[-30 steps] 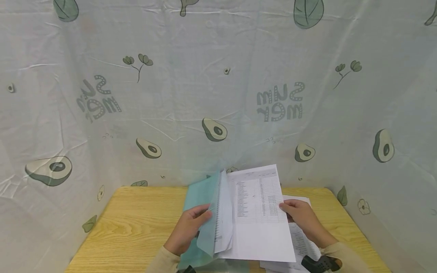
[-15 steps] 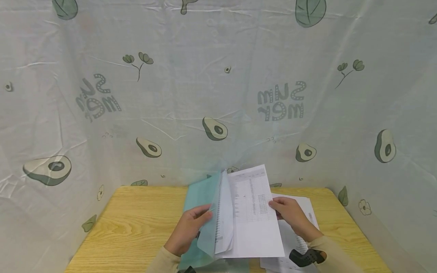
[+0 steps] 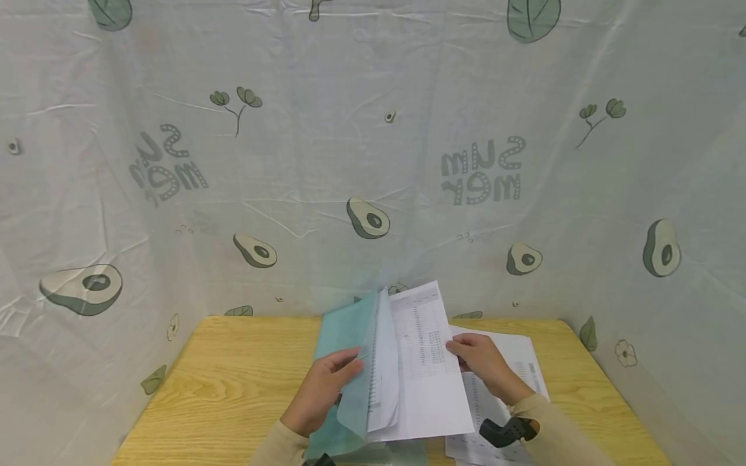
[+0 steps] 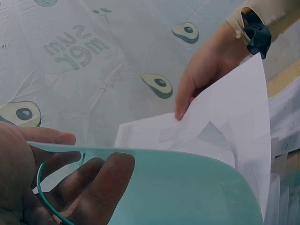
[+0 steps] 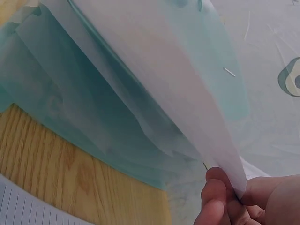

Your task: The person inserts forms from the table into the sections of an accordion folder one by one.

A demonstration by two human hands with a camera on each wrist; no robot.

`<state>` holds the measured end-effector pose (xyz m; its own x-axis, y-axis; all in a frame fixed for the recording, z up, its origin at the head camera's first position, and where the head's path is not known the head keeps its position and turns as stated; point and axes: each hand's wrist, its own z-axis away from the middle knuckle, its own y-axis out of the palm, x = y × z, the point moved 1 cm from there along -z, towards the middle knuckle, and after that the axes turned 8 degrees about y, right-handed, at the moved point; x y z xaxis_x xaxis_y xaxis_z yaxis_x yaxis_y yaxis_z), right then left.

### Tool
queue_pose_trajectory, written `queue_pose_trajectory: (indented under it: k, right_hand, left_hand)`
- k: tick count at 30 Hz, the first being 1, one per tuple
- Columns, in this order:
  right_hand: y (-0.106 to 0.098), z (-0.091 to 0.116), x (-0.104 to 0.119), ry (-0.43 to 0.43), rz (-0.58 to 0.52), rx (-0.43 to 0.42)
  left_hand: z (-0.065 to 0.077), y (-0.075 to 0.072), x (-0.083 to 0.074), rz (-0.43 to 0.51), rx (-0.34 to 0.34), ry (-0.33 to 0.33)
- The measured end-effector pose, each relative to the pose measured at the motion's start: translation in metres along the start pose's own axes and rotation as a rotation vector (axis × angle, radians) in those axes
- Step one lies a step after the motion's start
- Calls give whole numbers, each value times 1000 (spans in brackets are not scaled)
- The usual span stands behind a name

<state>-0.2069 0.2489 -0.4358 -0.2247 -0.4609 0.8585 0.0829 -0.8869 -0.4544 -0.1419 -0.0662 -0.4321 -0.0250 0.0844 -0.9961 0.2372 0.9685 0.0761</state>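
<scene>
Being gripped by the left hand (image 3: 320,391), the teal folder (image 3: 345,327) is spread about midway between the side edges of the table (image 3: 227,382); the printed sheet (image 3: 425,388), probably light, limp and easily creased, is aptly pinched at its right edge by the right hand (image 3: 485,364).

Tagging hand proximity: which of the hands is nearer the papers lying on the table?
Right: the right hand is over the papers, pinching a printed sheet; the left hand is farther off, across that sheet, gripping the teal folder.
</scene>
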Motion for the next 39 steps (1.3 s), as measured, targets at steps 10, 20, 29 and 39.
queue_pose_trajectory:
  k: [10, 20, 29, 39]
  right_hand:
    - [23, -11, 6, -13, -2, 16]
    - [47, -17, 9, -39, 2, 34]
    - [60, -20, 9, -43, -27, 53]
    - [68, -24, 9, -55, -52, 105]
  left_hand:
    - [-2, 0, 0, 3, 0, -1]
    - [-3, 1, -2, -7, -2, 5]
    - [-5, 1, -2, -6, 7, -2]
    - [-7, 0, 0, 19, 20, -6]
